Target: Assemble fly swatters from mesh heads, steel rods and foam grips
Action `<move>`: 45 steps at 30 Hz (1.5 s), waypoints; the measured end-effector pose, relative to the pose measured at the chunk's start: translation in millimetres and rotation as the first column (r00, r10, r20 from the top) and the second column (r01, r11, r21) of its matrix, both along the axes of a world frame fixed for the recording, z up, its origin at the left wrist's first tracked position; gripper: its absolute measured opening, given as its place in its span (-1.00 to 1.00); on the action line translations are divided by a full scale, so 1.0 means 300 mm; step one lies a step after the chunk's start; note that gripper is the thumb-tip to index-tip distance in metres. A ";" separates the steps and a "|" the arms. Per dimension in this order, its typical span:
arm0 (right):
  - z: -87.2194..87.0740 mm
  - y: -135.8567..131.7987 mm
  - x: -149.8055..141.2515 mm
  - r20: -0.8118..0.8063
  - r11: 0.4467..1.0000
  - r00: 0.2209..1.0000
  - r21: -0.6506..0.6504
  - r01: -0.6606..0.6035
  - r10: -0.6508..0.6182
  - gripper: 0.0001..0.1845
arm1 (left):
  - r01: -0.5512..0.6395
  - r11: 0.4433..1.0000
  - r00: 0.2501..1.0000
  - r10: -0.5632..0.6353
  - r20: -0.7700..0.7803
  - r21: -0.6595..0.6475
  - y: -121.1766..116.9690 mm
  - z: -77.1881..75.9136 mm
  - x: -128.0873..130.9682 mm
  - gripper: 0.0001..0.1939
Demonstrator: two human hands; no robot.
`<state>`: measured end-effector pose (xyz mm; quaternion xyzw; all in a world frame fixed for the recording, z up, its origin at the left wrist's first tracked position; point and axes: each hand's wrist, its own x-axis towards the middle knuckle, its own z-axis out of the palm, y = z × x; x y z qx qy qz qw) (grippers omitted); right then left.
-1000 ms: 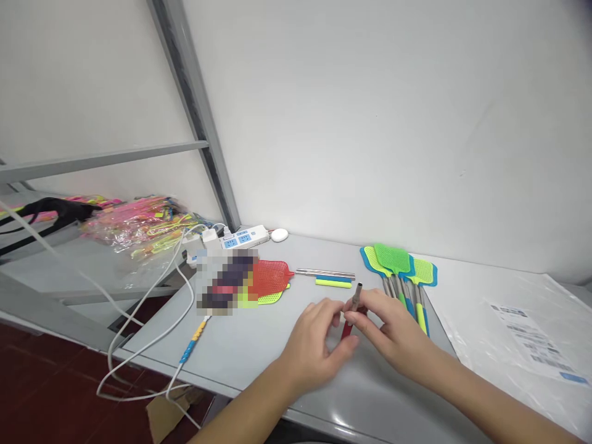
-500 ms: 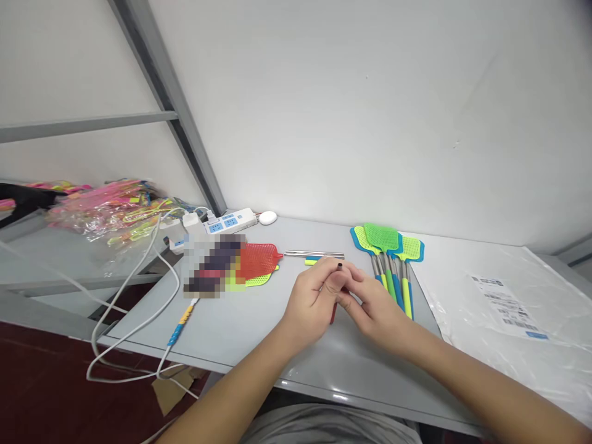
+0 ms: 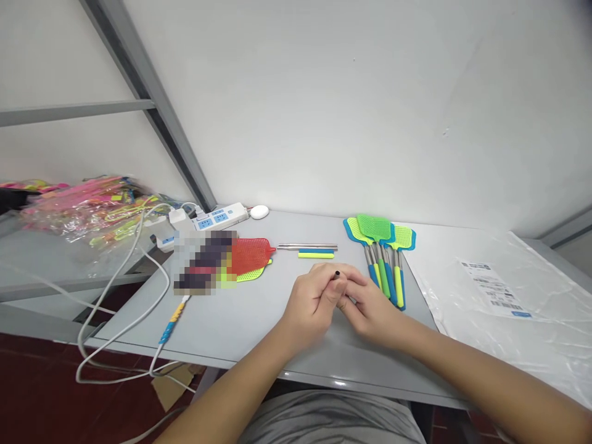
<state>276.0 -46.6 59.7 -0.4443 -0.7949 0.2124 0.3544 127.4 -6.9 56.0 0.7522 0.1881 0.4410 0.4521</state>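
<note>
My left hand (image 3: 311, 303) and my right hand (image 3: 374, 308) are pressed together above the front of the table. Their fingers are closed around a thin tube (image 3: 337, 275), whose dark round end sticks up between the thumbs. The rest of the tube is hidden by my hands. Just beyond them lie a yellow grip (image 3: 316, 254), a blue grip (image 3: 319, 250) and some slim metal rods (image 3: 308, 246). A red fly swatter head (image 3: 252, 255) rests to the left, over a yellow-green one (image 3: 250, 275).
Assembled fly swatters (image 3: 377, 228) are piled right of my hands. A white plastic bag (image 3: 462, 296) with a label covers the table's right side. At left are a power strip (image 3: 222, 216), a looping white cable (image 3: 169, 274), a round white object (image 3: 259, 212) and a pixelated patch.
The view has shifted slightly, and the grips behind my hands show more fully. A red part that showed below my hands is now out of sight. Both hands stay closed on the tube.
</note>
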 end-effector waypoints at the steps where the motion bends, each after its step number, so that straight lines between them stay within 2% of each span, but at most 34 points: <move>1: -0.002 -0.001 0.000 -0.002 1.000 1.000 0.004 0.003 -0.003 -0.70 | 0.002 1.000 1.000 -0.002 -0.001 -0.007 -0.002 -0.005 0.003 -0.65; 10: -0.026 -0.004 0.003 -0.008 0.999 1.000 0.044 0.021 -0.021 -0.71 | 0.019 1.000 1.000 -0.019 0.012 0.015 -0.003 -0.031 0.030 -0.62; 16: -0.057 0.003 -0.001 -0.067 0.996 0.996 0.067 0.059 -0.054 -0.70 | 0.019 0.999 1.000 -0.020 -0.009 -0.047 -0.008 -0.035 0.045 -0.59; 21: -0.088 0.002 0.002 -0.117 0.998 0.993 0.061 0.035 -0.028 -0.70 | 0.032 0.997 0.999 -0.032 -0.004 -0.068 -0.015 -0.034 0.048 -0.60; 24: -0.107 -0.002 0.005 -0.167 0.998 0.985 0.029 0.053 -0.048 -0.71 | 0.046 0.997 0.997 -0.049 -0.052 -0.070 -0.012 -0.026 0.048 -0.60; 26: -0.117 -0.004 0.004 -0.208 0.997 0.975 -0.014 0.079 -0.080 -0.76 | 0.052 0.993 0.996 -0.060 -0.073 -0.102 -0.008 -0.015 0.047 -0.61; 28: -0.125 -0.004 -0.001 -0.236 0.995 0.968 -0.059 0.079 -0.091 -0.83 | 0.055 0.977 0.998 -0.061 -0.020 -0.205 -0.003 0.002 0.040 -0.60; 30: -0.132 -0.002 -0.009 -0.250 0.990 0.963 -0.122 0.067 -0.096 -0.76 | 0.030 0.946 0.988 0.020 0.151 -0.323 0.006 0.025 0.027 -0.59; 31: -0.135 -0.002 -0.013 -0.249 0.985 0.963 -0.161 0.061 -0.101 -0.72 | -0.005 0.931 0.957 0.110 0.267 -0.366 0.013 0.039 0.018 -0.59; 32: -0.138 -0.001 -0.017 -0.237 0.978 0.966 -0.201 0.056 -0.104 -0.74 | -0.058 0.913 0.897 0.225 0.380 -0.404 0.021 0.055 0.008 -0.59; 34: -0.146 -0.001 -0.024 -0.184 0.964 0.977 -0.261 0.053 -0.104 -0.90 | -0.180 0.861 0.716 0.446 0.536 -0.476 0.042 0.084 -0.010 -0.59; 36: -0.154 -0.003 -0.026 -0.150 0.956 0.985 -0.290 0.039 -0.086 -0.82 | -0.237 0.797 0.598 0.570 0.563 -0.555 0.063 0.104 -0.021 -0.60; 39: -0.163 -0.009 -0.023 -0.193 0.960 0.978 -0.280 0.021 -0.078 -0.86 | -0.205 0.729 0.572 0.631 0.524 -0.653 0.085 0.099 -0.015 -0.60; 42: -0.165 -0.015 -0.016 -0.188 0.981 0.980 -0.193 0.031 -0.068 -0.85 | -0.151 0.666 0.585 0.656 0.478 -0.730 0.095 0.064 0.006 -0.60; 45: -0.160 -0.020 -0.010 -0.140 0.995 0.990 -0.097 0.021 -0.034 -0.77 | -0.147 0.621 0.597 0.676 0.431 -0.770 0.104 0.032 0.024 -0.60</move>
